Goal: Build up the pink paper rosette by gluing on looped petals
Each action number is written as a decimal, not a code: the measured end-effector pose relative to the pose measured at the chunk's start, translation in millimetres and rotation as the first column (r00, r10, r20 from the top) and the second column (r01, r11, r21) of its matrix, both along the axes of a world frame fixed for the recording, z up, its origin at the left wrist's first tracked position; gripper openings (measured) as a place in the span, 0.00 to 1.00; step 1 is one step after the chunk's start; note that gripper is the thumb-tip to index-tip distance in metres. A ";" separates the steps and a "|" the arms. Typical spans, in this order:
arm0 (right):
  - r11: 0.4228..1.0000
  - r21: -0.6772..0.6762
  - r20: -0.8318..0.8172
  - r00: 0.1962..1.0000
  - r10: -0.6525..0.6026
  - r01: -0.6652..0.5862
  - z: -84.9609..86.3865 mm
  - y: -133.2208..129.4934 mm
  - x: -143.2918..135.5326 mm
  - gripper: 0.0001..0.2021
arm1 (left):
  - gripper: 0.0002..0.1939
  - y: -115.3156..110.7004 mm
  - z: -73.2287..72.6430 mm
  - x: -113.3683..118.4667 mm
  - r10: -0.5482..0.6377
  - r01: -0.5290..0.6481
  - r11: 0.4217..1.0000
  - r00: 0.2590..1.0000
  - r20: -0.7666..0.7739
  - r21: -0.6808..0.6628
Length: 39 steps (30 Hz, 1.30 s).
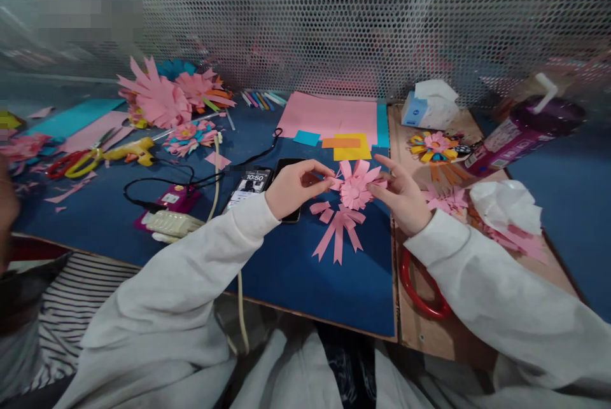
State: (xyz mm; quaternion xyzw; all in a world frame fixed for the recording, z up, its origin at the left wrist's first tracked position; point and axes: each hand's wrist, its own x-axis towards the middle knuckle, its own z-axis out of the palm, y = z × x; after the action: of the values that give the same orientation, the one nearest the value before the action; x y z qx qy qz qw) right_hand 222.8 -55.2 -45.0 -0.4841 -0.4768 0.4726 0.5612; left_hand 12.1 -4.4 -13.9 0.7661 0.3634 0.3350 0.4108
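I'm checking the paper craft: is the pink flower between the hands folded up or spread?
Spread. The pink flower has petals fanning outward around its middle, between the left hand and the right hand.

A baggy, pale grey, long fabric sleeve covers the left arm, plain and softly creased, ending in a smooth, wide cuff at the wrist. A matching pale grey sleeve clothes the right arm. The left hand and right hand are bare. Below the front edge of the blue-topped desk, pale folded cloth flanks a dark, glossy, wrinkled patch.
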 end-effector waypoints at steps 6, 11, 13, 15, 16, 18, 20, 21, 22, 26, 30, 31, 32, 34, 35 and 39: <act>1.000 -0.006 0.007 1.000 0.007 -0.007 1.3 -0.3 -0.2 0.32 | 0.08 0.2 -0.5 -0.1 -0.005 0.005 1.000 1.000 -0.003 0.003; 1.000 -0.001 0.012 1.000 0.006 -0.006 0.8 -0.4 0.1 0.30 | 0.09 -0.6 1.5 0.0 -0.009 0.009 1.000 1.000 -0.023 0.009; 1.000 0.001 0.018 1.000 0.009 -0.009 0.0 -0.4 0.4 0.30 | 0.10 -0.3 1.9 -0.1 -0.011 0.012 1.000 0.999 -0.032 0.016; 1.000 0.000 0.019 1.000 0.012 -0.012 -0.6 -0.2 0.7 0.30 | 0.11 0.2 1.4 -0.2 -0.016 0.016 1.000 0.999 -0.035 0.023; 1.000 -0.002 0.020 1.000 0.013 -0.013 -0.7 -0.2 0.7 0.31 | 0.12 0.6 0.8 -0.2 -0.017 0.017 1.000 0.999 -0.032 0.025; 1.000 -0.007 0.020 1.000 0.013 -0.013 -0.2 -0.2 0.5 0.31 | 0.12 1.4 -0.5 -0.2 -0.018 0.018 1.000 1.000 -0.017 0.025; 1.000 -0.012 0.019 1.000 0.013 -0.013 0.9 -0.4 -0.2 0.31 | 0.13 2.0 -1.6 -0.1 -0.018 0.018 1.000 1.000 -0.002 0.020; 1.000 -0.014 0.018 1.000 0.015 -0.015 1.6 -0.6 -0.6 0.31 | 0.13 2.2 -1.9 -0.1 -0.018 0.018 1.000 1.000 -0.001 0.019; 1.000 -0.016 0.016 1.000 0.016 -0.016 2.3 -0.8 -1.1 0.30 | 0.13 2.4 -2.1 -0.1 -0.017 0.017 1.000 1.000 -0.003 0.020; 1.000 -0.018 -0.010 1.000 0.012 -0.012 4.0 -1.5 -2.1 0.30 | 0.13 2.7 -1.7 -0.1 0.000 0.001 0.999 1.000 -0.020 0.042; 1.000 -0.019 -0.013 1.000 0.023 -0.023 3.7 -1.4 -2.5 0.31 | 0.12 3.2 -1.2 -0.3 0.010 -0.008 0.999 0.999 -0.031 0.053; 1.000 -0.015 -0.011 1.000 0.024 -0.024 3.5 -1.3 -2.5 0.31 | 0.11 3.3 -1.2 -0.4 0.011 -0.009 0.999 0.999 -0.035 0.053; 1.000 -0.011 -0.010 1.000 0.026 -0.026 3.2 -1.1 -2.4 0.31 | 0.11 3.5 -1.2 -0.5 0.013 -0.011 0.998 0.999 -0.039 0.055; 1.000 -0.002 -0.009 1.000 0.029 -0.029 2.7 -0.8 -2.2 0.30 | 0.11 3.6 -0.9 -0.6 0.018 -0.015 0.998 0.999 -0.048 0.056; 1.000 0.000 -0.007 0.999 0.031 -0.031 2.5 -0.6 -2.0 0.30 | 0.11 3.5 -0.6 -0.6 0.021 -0.018 0.998 0.998 -0.051 0.055; 0.999 0.007 0.015 0.999 0.032 -0.033 1.1 0.0 -0.8 0.29 | 0.10 2.0 2.3 -0.1 0.022 -0.021 0.999 0.998 -0.060 0.032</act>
State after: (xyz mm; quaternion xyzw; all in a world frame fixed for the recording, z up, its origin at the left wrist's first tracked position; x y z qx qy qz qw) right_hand 222.0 -55.1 -43.9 -0.4779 -0.4904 0.4763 0.5515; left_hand 12.0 -2.3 -11.6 0.7782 0.3785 0.3219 0.3840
